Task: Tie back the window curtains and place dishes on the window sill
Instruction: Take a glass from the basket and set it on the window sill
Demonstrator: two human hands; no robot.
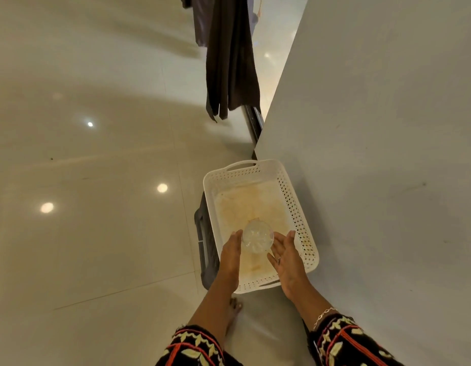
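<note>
Bowl [257,239] of clear glass, round and faintly ribbed, sits low in the centre of the frame, between the two hands and over the near end of the basket [297,207]. Being see-through, its rim blurs into the stained basket floor, and it is hard to say whether it rests there or is lifted just clear.

The left hand [230,253] lies flat along the bowl's left side with straight fingers. The right hand [286,256] is spread palm-up at its right side, with a ring [279,259] on one finger. Neither hand curls round the glass. They seem to touch it at the sides, though the contact is not sharp.

The basket is white plastic, rectangular, with perforated walls and a slot handle at each end. Its bottom is yellow-brown with stains. It stands on a dark grey crate [206,249], mostly hidden beneath it, just beside a plain pale wall [374,128] that fills the right of the frame.

At top centre hangs a dark curtain [229,62], cut off by the upper edge, its hem loose above the floor [97,180]. The floor is glossy pale tile with round light reflections on the left.

At the bottom edge are black patterned sleeves [194,347], cropped, a chain bracelet [322,315] and a bare foot [234,307].
</note>
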